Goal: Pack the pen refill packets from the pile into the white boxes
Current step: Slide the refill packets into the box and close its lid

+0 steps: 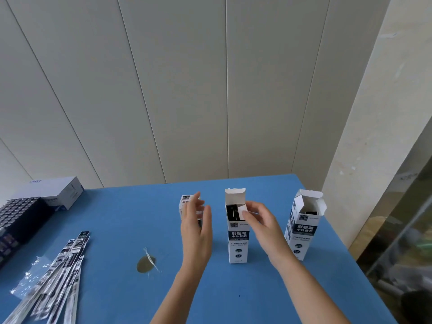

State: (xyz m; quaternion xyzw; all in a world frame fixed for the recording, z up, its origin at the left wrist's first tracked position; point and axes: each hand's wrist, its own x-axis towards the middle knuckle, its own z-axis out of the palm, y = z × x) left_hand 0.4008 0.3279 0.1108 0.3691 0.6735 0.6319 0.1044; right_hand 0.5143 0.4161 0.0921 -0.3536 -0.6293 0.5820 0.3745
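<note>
Refill packets pile (pixel 60 272) lies at the table's (pixel 117 206) near-left corner, partly cut off. Left hand (pixel 196 232) has straight fingers, holds nothing and hides much of the third box (pixel 185 202). Right hand (pixel 261 228) pinches the side flap of the middle box (pixel 238 242), dark packets inside. Right-edge box (pixel 301 230) stands open, dark contents unclear.

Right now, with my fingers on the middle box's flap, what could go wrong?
The middle box stands tall and narrow, held only by the right hand pinching its flap; a tug could topple it. The right box stands open near the table edge, beside that forearm; a bump might knock it off.
</note>
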